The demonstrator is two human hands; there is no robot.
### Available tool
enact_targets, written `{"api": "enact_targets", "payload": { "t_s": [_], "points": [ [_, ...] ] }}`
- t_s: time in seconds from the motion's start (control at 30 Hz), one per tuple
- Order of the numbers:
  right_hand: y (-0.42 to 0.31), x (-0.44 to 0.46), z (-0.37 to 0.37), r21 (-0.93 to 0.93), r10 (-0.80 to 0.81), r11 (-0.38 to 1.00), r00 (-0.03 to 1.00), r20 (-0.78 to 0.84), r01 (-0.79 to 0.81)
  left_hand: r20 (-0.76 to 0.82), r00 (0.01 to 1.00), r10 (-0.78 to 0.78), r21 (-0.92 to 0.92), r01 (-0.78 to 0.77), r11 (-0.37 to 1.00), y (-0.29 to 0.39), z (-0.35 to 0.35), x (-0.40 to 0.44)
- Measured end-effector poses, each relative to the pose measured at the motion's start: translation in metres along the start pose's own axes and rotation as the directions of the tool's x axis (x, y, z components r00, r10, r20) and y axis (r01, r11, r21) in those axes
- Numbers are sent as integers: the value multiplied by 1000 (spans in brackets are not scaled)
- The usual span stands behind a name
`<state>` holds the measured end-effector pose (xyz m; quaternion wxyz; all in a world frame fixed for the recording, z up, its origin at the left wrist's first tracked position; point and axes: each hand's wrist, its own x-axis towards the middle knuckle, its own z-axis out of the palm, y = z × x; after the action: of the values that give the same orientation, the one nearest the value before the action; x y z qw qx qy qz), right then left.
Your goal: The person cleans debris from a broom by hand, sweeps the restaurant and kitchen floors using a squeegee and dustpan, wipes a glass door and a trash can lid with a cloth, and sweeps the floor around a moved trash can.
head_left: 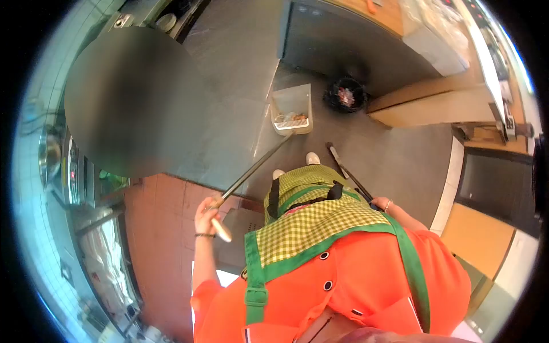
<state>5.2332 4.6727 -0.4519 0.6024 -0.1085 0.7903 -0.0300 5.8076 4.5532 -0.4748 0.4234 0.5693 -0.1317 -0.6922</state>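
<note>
My left hand (207,216) is closed round the long handle of a dustpan (275,106). The pan is pale, lies on the dark floor ahead of my shoes, and has scraps of litter (297,117) in it behind a white comb-like strip. Low by my right hip, my right hand (381,203) grips the dark handle of what looks like a broom (338,160). Its narrow head points forward, apart from the dustpan, to the right of my shoes. A checked green apron (314,228) hides part of the handle.
A bin lined with a black bag (346,96) holds rubbish, beside a grey counter panel (343,46). Wooden counter parts (440,106) stand on the right. A large blurred patch (126,103) covers the left. Reddish tiles (160,223) meet the grey floor (223,86).
</note>
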Motion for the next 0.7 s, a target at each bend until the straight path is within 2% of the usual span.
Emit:
{"api": "enact_targets", "payload": {
  "t_s": [0.03,0.1,0.17,0.23,0.3,0.33,0.4,0.5,0.57,0.6,0.67,0.7],
  "points": [
    [1,1,2,18,2,1000,1000,0,-2,0,1000,-1,35,1,999,17,0,-11],
    [2,2,4,46,7,999,1000,3,-7,117,993,-16,39,12,999,42,-2,-19],
    [4,-2,6,74,17,997,1000,3,-17,143,990,-8,4,7,1000,46,9,-18],
    [-2,-9,11,107,33,994,999,4,-34,249,964,-94,-80,117,990,45,30,-3],
    [-5,-14,13,120,53,991,999,-5,-52,272,952,-139,-103,173,980,24,58,8],
    [-4,-15,14,116,61,991,998,-7,-60,361,919,-156,-154,224,962,9,65,20],
    [13,3,10,10,53,999,998,-30,-53,351,890,-291,-274,395,877,-17,87,29],
    [48,30,6,-85,-79,994,995,-68,73,247,862,-443,-329,505,798,-65,104,54],
    [71,50,3,85,-53,995,997,55,48,296,835,-464,-361,547,755,-92,114,72],
    [74,49,3,98,-57,994,997,47,52,358,783,-508,-371,619,692,-97,119,75],
    [74,42,2,208,-186,967,964,189,146,363,768,-527,-373,638,673,-112,123,78],
    [60,22,5,216,-190,965,964,183,149,384,746,-544,-380,664,644,-116,127,78]
  ]
}}
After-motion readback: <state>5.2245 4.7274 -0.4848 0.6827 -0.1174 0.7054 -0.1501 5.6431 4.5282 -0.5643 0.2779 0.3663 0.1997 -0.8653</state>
